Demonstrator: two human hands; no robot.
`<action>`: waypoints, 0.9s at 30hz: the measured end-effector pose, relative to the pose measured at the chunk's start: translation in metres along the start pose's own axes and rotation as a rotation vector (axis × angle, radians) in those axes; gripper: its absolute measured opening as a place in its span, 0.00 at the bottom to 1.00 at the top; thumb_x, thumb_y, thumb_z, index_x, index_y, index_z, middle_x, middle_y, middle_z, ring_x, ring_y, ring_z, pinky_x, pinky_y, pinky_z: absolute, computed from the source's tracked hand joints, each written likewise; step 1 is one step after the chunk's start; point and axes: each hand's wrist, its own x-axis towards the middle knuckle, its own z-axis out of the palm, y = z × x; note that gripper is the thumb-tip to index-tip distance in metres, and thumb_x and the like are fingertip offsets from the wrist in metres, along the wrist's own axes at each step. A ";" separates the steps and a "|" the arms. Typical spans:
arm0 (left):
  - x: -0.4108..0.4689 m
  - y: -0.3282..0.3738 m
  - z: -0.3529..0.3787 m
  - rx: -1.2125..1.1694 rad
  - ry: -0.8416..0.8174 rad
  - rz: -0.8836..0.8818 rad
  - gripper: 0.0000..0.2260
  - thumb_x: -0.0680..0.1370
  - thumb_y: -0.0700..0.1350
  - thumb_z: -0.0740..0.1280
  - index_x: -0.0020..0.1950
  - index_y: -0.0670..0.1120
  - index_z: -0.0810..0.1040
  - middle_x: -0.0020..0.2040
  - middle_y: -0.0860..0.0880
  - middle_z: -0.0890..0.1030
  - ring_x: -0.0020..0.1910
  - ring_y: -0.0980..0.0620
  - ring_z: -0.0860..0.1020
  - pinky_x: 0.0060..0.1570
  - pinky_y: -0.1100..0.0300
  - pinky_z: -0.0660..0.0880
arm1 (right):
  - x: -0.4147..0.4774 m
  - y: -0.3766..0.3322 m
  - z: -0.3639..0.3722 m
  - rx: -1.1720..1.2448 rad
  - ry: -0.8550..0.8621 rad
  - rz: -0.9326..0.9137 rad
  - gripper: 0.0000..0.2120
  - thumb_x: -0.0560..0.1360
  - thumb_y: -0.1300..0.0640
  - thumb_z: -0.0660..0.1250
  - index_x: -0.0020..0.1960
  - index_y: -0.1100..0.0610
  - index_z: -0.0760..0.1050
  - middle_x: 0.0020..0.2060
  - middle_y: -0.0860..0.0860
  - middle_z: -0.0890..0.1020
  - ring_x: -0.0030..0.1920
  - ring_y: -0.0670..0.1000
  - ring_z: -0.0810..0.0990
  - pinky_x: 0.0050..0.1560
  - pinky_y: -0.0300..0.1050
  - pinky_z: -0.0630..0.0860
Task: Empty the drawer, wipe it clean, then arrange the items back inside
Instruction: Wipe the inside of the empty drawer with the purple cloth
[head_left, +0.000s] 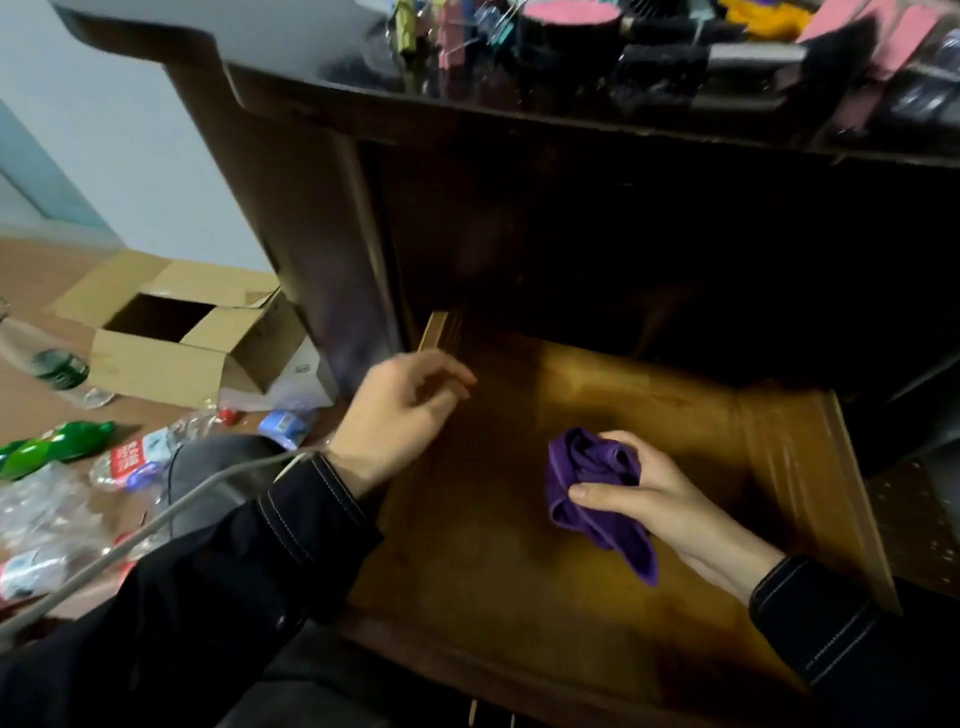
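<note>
This is a lived-in room of a home, likely a bedroom. A dark wooden dresser (322, 218) fills the far side. Its top is crowded with a make-up brush (841, 39), a round pink pot (569, 13) and other blurred clutter. On the left, below a pale wall (130, 130), the wood-look floor (31, 275) holds an open cardboard box (171, 338) and scattered plastic bottles (140, 460), one of them green (62, 444).

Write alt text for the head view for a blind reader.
A right hand grips a crumpled purple cloth inside an empty, pulled-out wooden drawer, while the left hand is at its left wall. Clutter covers the desk top above; a cardboard box and plastic bottles lie on the floor at left.
</note>
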 end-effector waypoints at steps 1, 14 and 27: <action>-0.001 -0.006 -0.001 0.078 0.075 0.032 0.10 0.77 0.38 0.66 0.52 0.49 0.83 0.46 0.57 0.81 0.46 0.56 0.78 0.46 0.57 0.75 | 0.002 -0.001 0.003 -0.013 -0.033 0.006 0.28 0.64 0.51 0.83 0.61 0.48 0.77 0.53 0.49 0.85 0.52 0.49 0.85 0.48 0.41 0.81; -0.003 -0.024 0.040 0.596 0.060 0.039 0.19 0.75 0.46 0.66 0.66 0.44 0.73 0.73 0.39 0.63 0.65 0.39 0.69 0.47 0.49 0.79 | 0.015 0.005 0.071 -0.446 -0.387 -0.012 0.26 0.73 0.54 0.76 0.62 0.41 0.66 0.56 0.41 0.79 0.54 0.39 0.81 0.52 0.38 0.81; -0.003 -0.026 0.042 0.705 0.069 0.028 0.14 0.76 0.47 0.65 0.60 0.44 0.75 0.75 0.39 0.62 0.63 0.39 0.70 0.45 0.49 0.79 | 0.009 0.011 0.120 -0.375 -0.526 -0.038 0.17 0.74 0.63 0.74 0.62 0.52 0.81 0.54 0.47 0.85 0.55 0.47 0.83 0.61 0.55 0.77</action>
